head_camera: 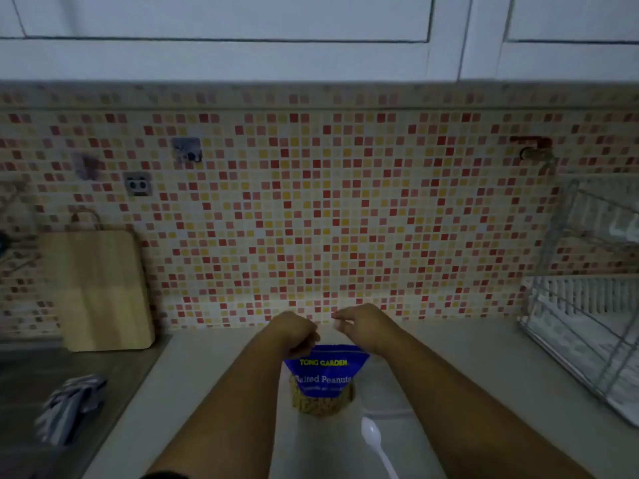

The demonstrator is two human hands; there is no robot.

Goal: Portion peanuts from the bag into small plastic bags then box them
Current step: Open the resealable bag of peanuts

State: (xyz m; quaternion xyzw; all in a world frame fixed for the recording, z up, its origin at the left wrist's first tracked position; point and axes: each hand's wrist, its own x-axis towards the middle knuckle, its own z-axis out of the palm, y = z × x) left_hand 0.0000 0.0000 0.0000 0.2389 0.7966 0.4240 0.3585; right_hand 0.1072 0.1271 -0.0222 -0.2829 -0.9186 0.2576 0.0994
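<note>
A blue bag of salted peanuts [325,375] stands upright on the pale counter [214,375], its clear lower part showing the nuts. My left hand [295,331] grips the bag's top left corner with curled fingers. My right hand [359,323] hovers just above the bag's top right, thumb and fingers pinched together; whether it holds a strip of the bag is too blurred to tell. A white plastic spoon [375,442] lies on the counter in front of the bag. A clear plastic box [383,395] sits faintly visible right of the bag.
A wooden cutting board [100,288] leans on the mosaic tile wall at the left, beside a steel sink [52,375] with a grey cloth [69,406] in it. A wire dish rack [594,323] stands at the right. White cupboards hang overhead.
</note>
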